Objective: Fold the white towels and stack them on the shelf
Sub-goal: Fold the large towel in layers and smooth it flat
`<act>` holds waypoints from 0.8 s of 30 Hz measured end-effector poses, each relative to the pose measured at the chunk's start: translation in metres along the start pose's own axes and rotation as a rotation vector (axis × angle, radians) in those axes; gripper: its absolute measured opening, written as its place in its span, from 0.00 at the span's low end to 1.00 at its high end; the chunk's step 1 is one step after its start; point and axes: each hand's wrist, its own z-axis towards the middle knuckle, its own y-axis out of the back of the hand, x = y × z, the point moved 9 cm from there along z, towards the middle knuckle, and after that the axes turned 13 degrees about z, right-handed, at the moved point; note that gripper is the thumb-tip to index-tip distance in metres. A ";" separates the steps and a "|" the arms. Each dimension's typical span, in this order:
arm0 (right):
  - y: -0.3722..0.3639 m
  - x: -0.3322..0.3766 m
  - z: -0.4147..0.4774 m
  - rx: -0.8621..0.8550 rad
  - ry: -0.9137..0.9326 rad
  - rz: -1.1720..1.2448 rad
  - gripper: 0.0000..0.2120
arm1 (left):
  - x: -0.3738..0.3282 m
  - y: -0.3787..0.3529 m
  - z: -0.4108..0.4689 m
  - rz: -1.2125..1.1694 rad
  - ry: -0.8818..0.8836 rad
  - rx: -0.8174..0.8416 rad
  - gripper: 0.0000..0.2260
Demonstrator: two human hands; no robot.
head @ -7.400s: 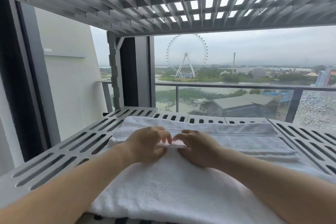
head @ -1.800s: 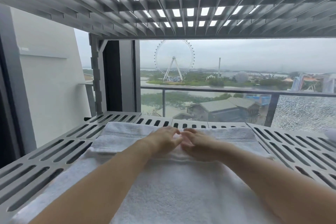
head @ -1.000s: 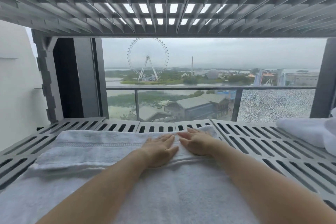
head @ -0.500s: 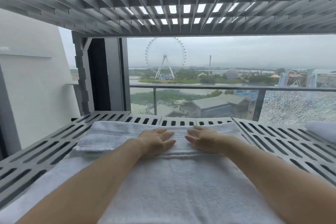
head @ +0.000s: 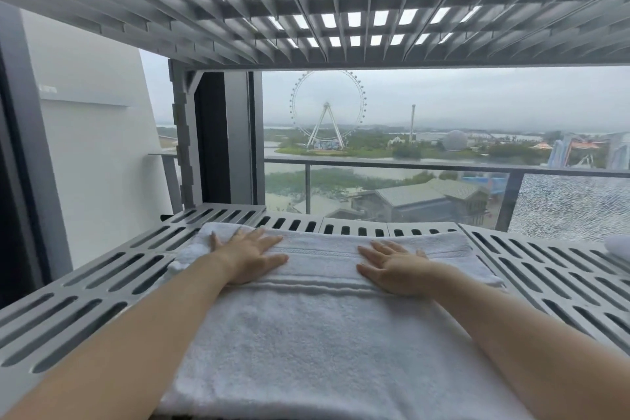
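A folded white towel [head: 317, 334] lies flat on the grey slotted shelf [head: 102, 286], its far end showing a woven band. My left hand [head: 247, 257] rests palm down on the towel's far left part, fingers spread. On the far right part my right hand [head: 392, 266] lies flat too, fingers apart. Neither hand grips anything. The edge of another white towel [head: 618, 245] shows at the far right of the shelf.
A second slotted shelf [head: 306, 3] hangs close overhead. Behind the shelf stands a glass balcony railing [head: 409, 167] with a view of a ferris wheel. A white wall [head: 95, 164] and a dark frame close off the left side.
My hands have slid apart from the middle of the towel's far edge, the left toward the left corner, the right toward the right. The view has shifted slightly.
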 end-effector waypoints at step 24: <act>0.032 0.062 -0.069 -0.298 0.509 0.131 0.11 | -0.051 0.055 -0.086 -0.115 -0.487 -0.650 0.12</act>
